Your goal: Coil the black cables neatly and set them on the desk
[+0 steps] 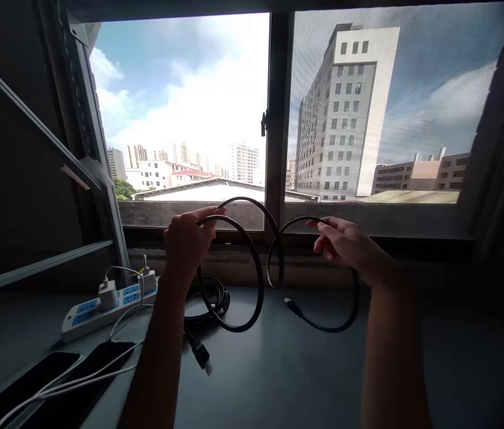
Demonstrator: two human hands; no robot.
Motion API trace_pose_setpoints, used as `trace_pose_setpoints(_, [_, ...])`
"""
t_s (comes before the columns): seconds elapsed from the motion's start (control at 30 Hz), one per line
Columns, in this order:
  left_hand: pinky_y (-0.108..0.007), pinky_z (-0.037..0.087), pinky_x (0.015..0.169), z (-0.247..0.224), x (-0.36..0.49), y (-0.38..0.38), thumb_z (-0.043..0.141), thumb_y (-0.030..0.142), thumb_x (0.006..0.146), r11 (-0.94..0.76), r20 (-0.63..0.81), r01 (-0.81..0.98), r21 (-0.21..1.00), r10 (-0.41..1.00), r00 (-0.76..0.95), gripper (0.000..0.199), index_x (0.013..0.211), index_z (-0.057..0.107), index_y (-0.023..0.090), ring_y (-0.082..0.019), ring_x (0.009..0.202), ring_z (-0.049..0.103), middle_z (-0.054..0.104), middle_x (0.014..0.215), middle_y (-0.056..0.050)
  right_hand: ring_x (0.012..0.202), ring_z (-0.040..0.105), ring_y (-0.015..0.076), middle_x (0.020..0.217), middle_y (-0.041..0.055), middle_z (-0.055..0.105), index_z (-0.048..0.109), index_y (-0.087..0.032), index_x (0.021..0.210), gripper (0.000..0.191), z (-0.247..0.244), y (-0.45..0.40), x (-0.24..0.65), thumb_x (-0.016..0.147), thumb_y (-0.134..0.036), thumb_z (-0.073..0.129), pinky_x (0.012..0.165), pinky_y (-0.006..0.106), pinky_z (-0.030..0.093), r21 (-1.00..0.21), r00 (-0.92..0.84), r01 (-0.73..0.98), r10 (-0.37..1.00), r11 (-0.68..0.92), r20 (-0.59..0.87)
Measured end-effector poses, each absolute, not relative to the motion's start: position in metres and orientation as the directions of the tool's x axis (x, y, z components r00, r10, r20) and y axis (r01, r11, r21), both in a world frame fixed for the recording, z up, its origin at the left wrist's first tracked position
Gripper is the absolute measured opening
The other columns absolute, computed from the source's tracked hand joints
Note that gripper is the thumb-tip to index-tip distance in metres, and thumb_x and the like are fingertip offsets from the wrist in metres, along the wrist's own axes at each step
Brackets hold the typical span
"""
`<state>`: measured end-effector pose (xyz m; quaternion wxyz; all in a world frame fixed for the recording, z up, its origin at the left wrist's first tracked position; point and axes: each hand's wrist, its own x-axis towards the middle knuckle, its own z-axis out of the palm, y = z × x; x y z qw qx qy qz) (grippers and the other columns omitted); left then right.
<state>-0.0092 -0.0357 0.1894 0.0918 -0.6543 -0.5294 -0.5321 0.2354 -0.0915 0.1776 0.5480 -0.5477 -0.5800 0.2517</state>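
Note:
A black cable (pixel 258 280) hangs in loose loops between my two hands, above the grey table. My left hand (pixel 190 234) pinches it at the left, with one loop hanging to the right of the fingers. At the right, my right hand (pixel 339 238) holds the cable between thumb and fingers. From there it curves down behind the wrist to a plug (pixel 294 307) that points left. Another black plug (pixel 199 353) hangs below my left hand, its tip blurred. Behind the left loop, a coiled black cable (pixel 220 301) lies on the table, partly hidden.
On the table (pixel 279 369) at the left stands a white power strip (pixel 93 319) with two chargers and white cables. Two dark phone-like devices (pixel 33 381) lie in front of it. A metal frame (pixel 100 119) rises at the left, and a window (pixel 279 149) spans the back.

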Motion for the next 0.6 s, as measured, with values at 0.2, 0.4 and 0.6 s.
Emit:
trace_pose_setpoints(0.2, [-0.029, 0.037, 0.057, 0.184, 0.001, -0.038, 0.054, 0.035, 0.078, -0.411, 0.828, 0.814, 0.410, 0.542, -0.143, 0.027, 0.097, 0.072, 0.027, -0.021, 0.063, 0.057, 0.067, 0.063, -0.004, 0.046, 0.045, 0.0090, 0.070, 0.0035, 0.060, 0.057, -0.019, 0.100, 0.047, 0.182, -0.096, 0.227, 0.083, -0.061, 0.043, 0.035, 0.018, 0.030, -0.910, 0.141, 0.279, 0.924, 0.307, 0.355])
trace_pose_setpoints(0.4, [-0.029, 0.033, 0.055, 0.172, 0.031, -0.046, 0.045, 0.050, 0.084, -0.378, 0.876, 0.878, 0.294, 0.474, -0.090, 0.038, 0.093, 0.072, 0.025, -0.023, 0.061, 0.058, 0.066, 0.064, -0.008, 0.067, 0.057, 0.0140, 0.083, 0.0033, 0.062, 0.057, -0.020, 0.118, 0.060, 0.182, -0.102, 0.201, 0.067, -0.046, 0.072, 0.053, 0.021, 0.045, -0.770, -0.087, 0.365, 0.843, 0.523, 0.531])
trace_pose_setpoints(0.6, [-0.026, 0.036, 0.057, 0.171, 0.040, -0.058, 0.048, 0.049, 0.084, -0.621, 0.898, 0.710, 0.332, 0.438, -0.037, 0.031, 0.089, 0.069, 0.026, -0.015, 0.062, 0.058, 0.067, 0.069, -0.001, 0.077, 0.061, 0.0161, 0.082, 0.0040, 0.066, 0.065, -0.015, 0.106, 0.036, 0.182, -0.106, 0.197, 0.073, -0.027, 0.065, 0.066, 0.024, 0.048, -0.693, 0.028, 0.384, 0.743, 0.610, 0.669])
